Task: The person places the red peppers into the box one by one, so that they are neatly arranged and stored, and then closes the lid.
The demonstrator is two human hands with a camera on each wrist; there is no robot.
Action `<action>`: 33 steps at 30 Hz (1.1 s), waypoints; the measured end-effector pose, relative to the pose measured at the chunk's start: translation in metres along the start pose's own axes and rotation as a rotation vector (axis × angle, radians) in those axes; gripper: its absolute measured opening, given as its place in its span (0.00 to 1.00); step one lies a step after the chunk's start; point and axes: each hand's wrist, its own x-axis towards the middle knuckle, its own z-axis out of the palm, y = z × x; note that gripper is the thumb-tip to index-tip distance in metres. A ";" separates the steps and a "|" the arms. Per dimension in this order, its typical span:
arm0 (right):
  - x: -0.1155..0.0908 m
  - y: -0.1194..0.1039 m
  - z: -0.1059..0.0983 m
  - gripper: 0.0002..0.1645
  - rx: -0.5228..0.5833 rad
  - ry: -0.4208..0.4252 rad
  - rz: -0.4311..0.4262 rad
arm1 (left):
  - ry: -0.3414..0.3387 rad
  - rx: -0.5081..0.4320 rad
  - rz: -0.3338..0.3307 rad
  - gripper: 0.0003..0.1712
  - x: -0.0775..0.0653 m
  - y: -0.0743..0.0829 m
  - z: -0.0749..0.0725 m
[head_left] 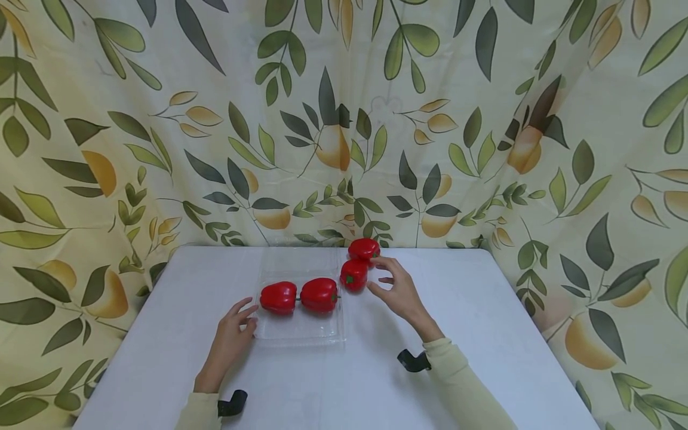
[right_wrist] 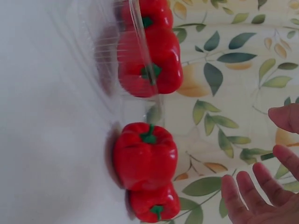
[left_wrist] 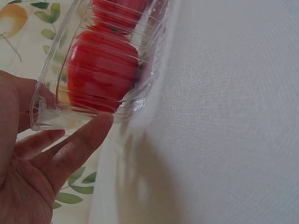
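Two red bell peppers lie end to end in a clear plastic container; the left one (head_left: 278,298) and the right one (head_left: 319,295) have their stems pointing right. My left hand (head_left: 235,329) is at the container's left side, where a fingertip touches the clear wall (left_wrist: 46,105). Outside the container, beyond its right edge, are two more red bell peppers, a nearer one (right_wrist: 145,156) and a farther one (right_wrist: 155,203), touching each other. My right hand (head_left: 396,291) is beside this pair, fingers spread and holding nothing; in the right wrist view a gap separates it from them.
A white cloth (head_left: 451,298) covers the table. Behind its far edge hangs a curtain (head_left: 376,137) printed with leaves and fruit. The container's clear lid section (head_left: 301,261) extends toward the back edge. Black wrist mounts (head_left: 414,361) stick out from both sleeves.
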 end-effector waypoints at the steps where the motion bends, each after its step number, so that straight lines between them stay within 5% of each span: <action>1: 0.001 0.002 0.001 0.35 0.009 -0.003 0.010 | -0.001 0.000 -0.003 0.21 0.000 0.000 0.000; 15: 0.006 0.027 0.013 0.38 0.060 -0.011 0.131 | 0.002 0.001 -0.023 0.20 -0.001 0.000 0.002; 33: 0.019 0.045 0.036 0.42 0.069 -0.023 0.175 | 0.009 0.008 -0.006 0.21 0.000 0.000 0.002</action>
